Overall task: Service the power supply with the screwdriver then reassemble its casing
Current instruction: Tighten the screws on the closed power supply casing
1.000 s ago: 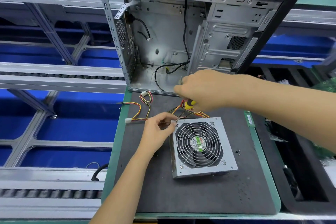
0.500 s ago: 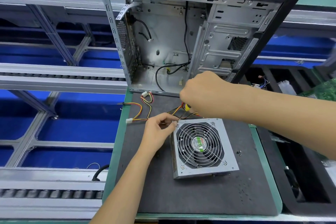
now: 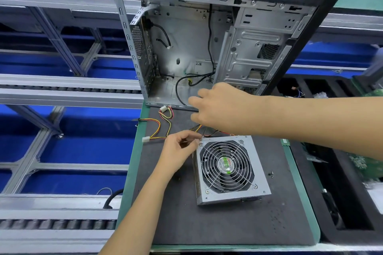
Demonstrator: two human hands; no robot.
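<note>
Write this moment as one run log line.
left hand: steadies screwdriver shaft | right hand: over handle | power supply: on mat

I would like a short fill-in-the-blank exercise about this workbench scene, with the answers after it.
1. The power supply lies with its ___ facing up.
2. The left hand touches the unit's far-left ___.
3. The computer case stands ___ the power supply.
4. The loose screws lie on the ___ mat.

Answers: fan; corner; behind; black
</note>
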